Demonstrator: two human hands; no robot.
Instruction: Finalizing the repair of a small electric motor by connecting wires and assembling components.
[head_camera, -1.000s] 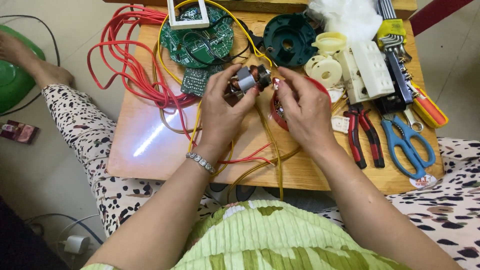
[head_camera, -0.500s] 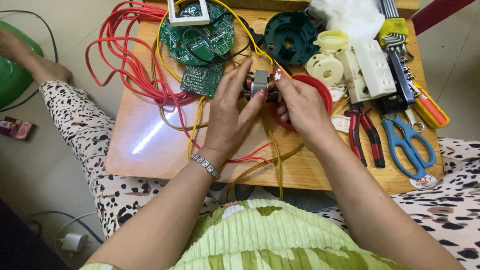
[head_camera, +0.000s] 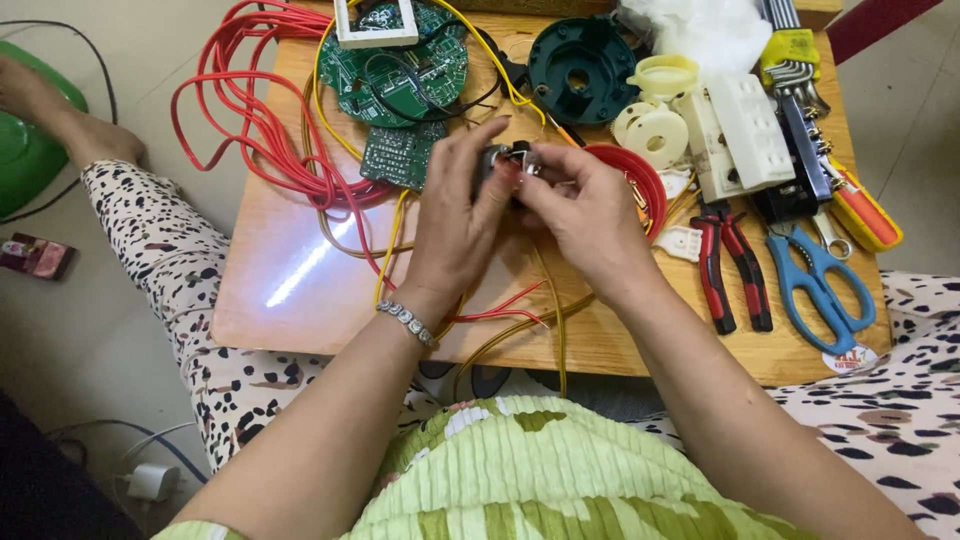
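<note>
I observe the small metal motor part (head_camera: 508, 162) pinched between the fingertips of my left hand (head_camera: 455, 225) and right hand (head_camera: 580, 210). Both hands grip it above the wooden table (head_camera: 290, 270), beside the green circuit board (head_camera: 400, 75).

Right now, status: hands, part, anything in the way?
Left hand and right hand both grip small metal part above table. Wires left, pliers right, both apart from hands.
</note>
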